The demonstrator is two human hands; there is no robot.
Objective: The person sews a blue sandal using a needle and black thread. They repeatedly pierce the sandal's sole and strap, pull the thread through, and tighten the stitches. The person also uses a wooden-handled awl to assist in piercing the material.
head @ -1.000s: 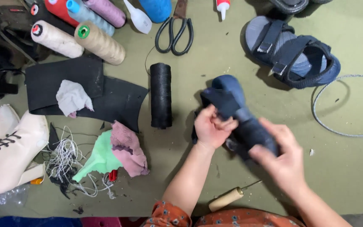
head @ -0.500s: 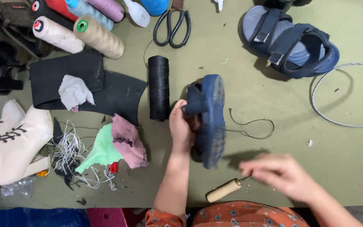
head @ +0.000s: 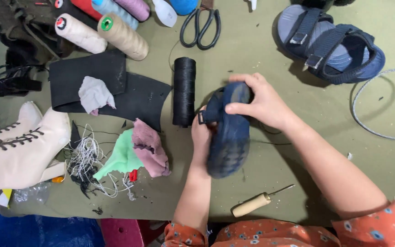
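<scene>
Near the middle of the olive-green bench (head: 270,50), both hands hold a dark blue strapped sandal with a rubber sole (head: 228,137), turned on its side so the worn sole faces up. The left hand (head: 202,137) is under its left flank, fingers curled around the strap side, mostly hidden behind the shoe. The right hand (head: 261,103) comes in from the right edge and clamps over the sandal's far end, thumb on the sole and fingers wrapped across the top.

Just left of the sandal a black spool of thread (head: 184,91) lies pointing toward the far edge, and beyond it black-handled scissors (head: 200,29) rest near that edge. The matching dark blue sandal (head: 330,43) sits upright in the far right corner. Toward the near edge, below the held shoe, lies a wooden-handled awl (head: 257,203). Left of the hands are pink and mint-green cloth scraps (head: 136,153), black rubber sheets (head: 115,89), and, at the left edge, a cream lace-up boot (head: 17,146).
</scene>
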